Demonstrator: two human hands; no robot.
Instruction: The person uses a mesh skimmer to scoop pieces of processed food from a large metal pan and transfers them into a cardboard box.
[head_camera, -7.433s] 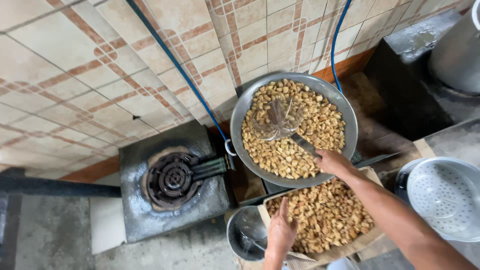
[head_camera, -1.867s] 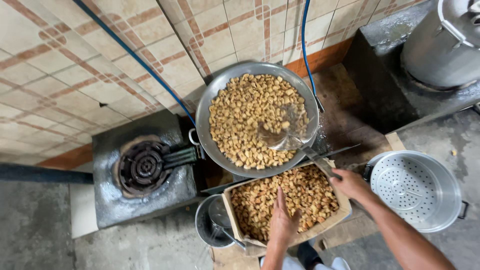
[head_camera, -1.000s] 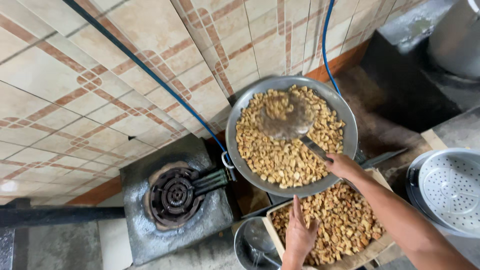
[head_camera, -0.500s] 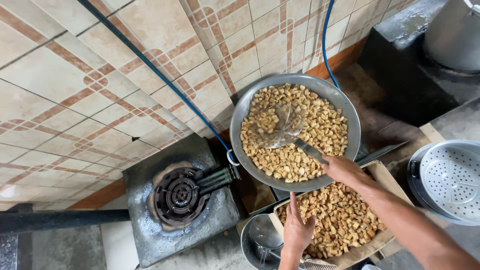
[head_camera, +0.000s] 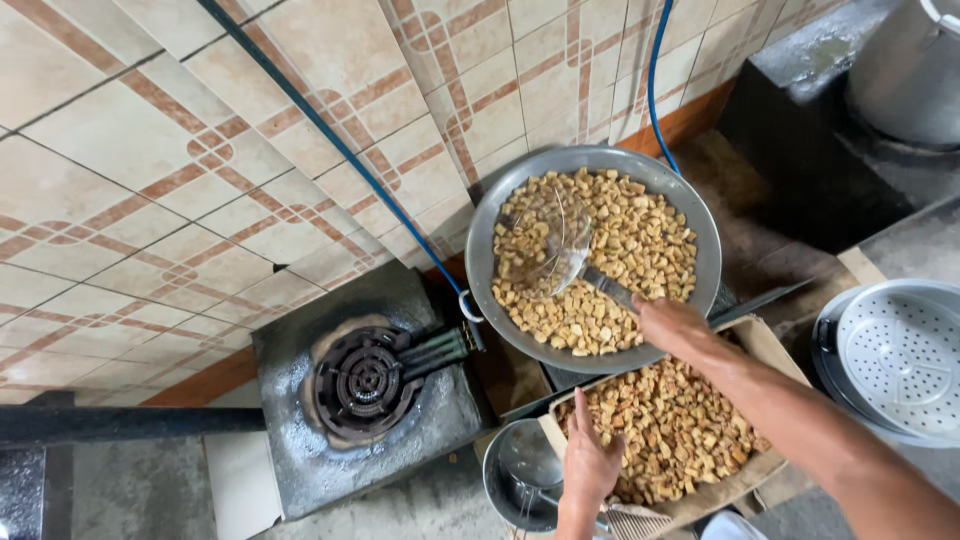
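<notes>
skimmer handle (head_camera: 612, 290): end hidden in right hand (head_camera: 672, 325) | pot (head_camera: 905, 70): cropped top-right

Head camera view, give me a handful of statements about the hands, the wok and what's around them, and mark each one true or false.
1. The right hand holds the handle of a wire skimmer that lies in the wok. True.
2. The wok is empty. False: it is full of golden-brown fried pieces.
3. The left hand rests at the edge of a cardboard box holding more fried pieces. True.
4. A pot stands on the gas burner to the left of the wok. False: nothing stands on the burner.
5. A perforated metal tray sits at the right of the picture. True.
6. The hose along the tiled wall is red. False: it is blue.
</notes>
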